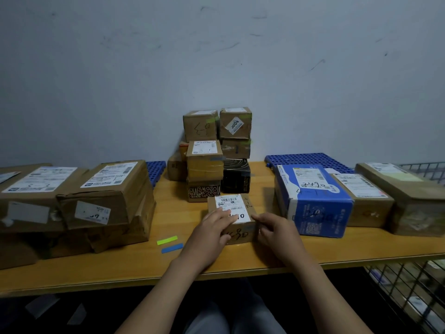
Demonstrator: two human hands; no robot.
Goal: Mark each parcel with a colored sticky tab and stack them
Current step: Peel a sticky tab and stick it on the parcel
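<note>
Cardboard parcel, white label, poss. blue tab on front; L hand fingers flat atop, R hand grips corner.

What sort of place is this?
Probably a parcel sorting or pickup room: labelled cardboard parcels stacked on a wooden table, a blue plastic pallet behind, a wire rack at right.
</note>
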